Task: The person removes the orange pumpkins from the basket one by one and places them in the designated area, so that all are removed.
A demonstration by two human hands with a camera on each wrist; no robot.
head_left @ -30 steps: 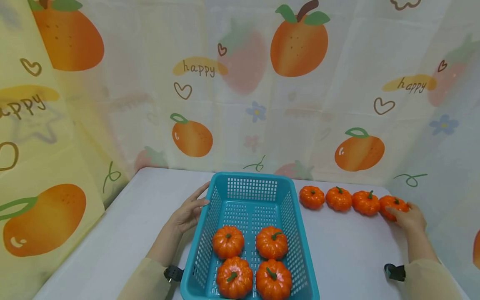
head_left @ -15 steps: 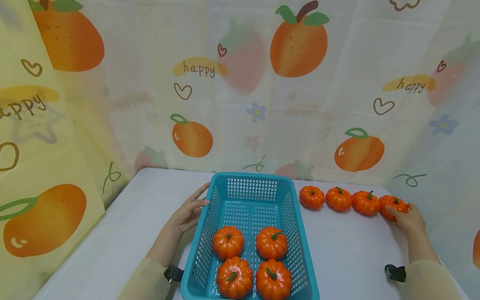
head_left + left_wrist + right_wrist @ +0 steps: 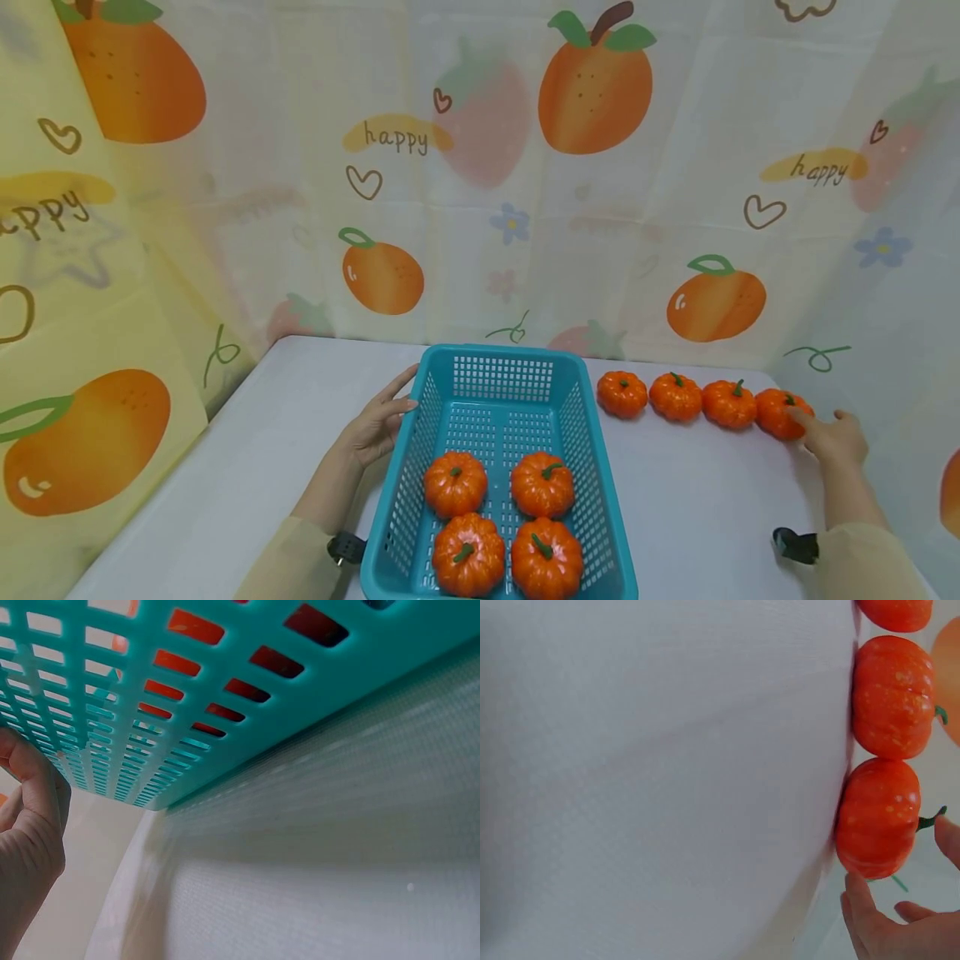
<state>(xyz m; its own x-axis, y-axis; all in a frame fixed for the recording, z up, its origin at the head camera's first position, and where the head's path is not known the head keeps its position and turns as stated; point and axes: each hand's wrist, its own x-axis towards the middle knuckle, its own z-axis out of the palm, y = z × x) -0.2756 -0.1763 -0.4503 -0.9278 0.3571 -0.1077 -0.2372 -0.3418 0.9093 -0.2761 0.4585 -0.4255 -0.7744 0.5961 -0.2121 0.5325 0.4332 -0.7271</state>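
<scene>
A teal plastic basket (image 3: 493, 433) stands on the white table with several small orange pumpkins, one of them a pumpkin (image 3: 455, 485), in its near half. My left hand (image 3: 375, 427) touches the basket's left side near the rim, its fingers fairly straight. In the left wrist view that hand (image 3: 31, 817) lies against the slotted wall. To the right of the basket, more pumpkins form a row. My right hand (image 3: 836, 440) is at the rightmost pumpkin (image 3: 780, 413). In the right wrist view its spread fingers (image 3: 862, 904) are at that pumpkin's side, with the thumb near the green stem.
The other pumpkins in the row are a pumpkin (image 3: 622, 394), a pumpkin (image 3: 676, 397) and a pumpkin (image 3: 728, 404), along the table's back edge. A fruit-printed curtain (image 3: 480, 208) hangs behind and at both sides. Dark bands sit at both wrists.
My right hand has loosened from the rightmost pumpkin and shifted slightly right, its fingers wider apart. That pumpkin stays at the row's end. The left hand and basket keep their places.
</scene>
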